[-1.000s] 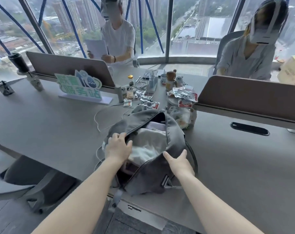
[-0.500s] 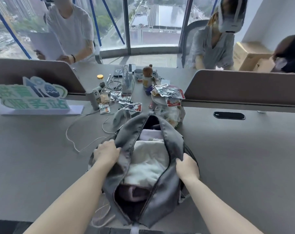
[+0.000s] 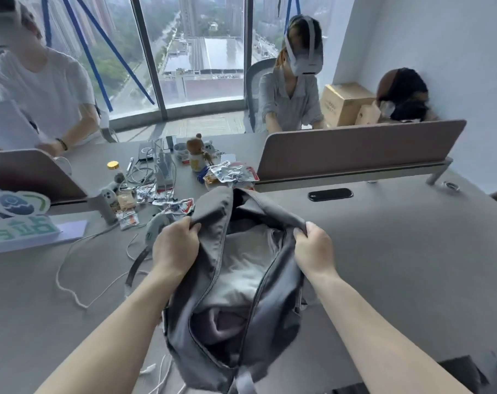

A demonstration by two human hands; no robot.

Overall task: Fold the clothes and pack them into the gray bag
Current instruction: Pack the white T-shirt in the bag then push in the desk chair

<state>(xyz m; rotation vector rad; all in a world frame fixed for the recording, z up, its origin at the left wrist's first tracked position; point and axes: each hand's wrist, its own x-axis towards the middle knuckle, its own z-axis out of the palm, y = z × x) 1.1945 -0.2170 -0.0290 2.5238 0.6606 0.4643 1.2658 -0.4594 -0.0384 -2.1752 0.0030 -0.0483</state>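
Your left hand (image 3: pixel 175 245) and right hand (image 3: pixel 312 248) each pinch a rim of the bag (image 3: pixel 273 322), fingers clamped on fabric; its opening runs straight away from you, clothes (image 3: pixel 241 268) between.

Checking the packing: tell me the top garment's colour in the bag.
White garment, clearest in the head view.

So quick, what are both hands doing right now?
Left hand: closed, gripping the soft gray fabric bag at its left rim.
Right hand: closed, gripping its right rim.
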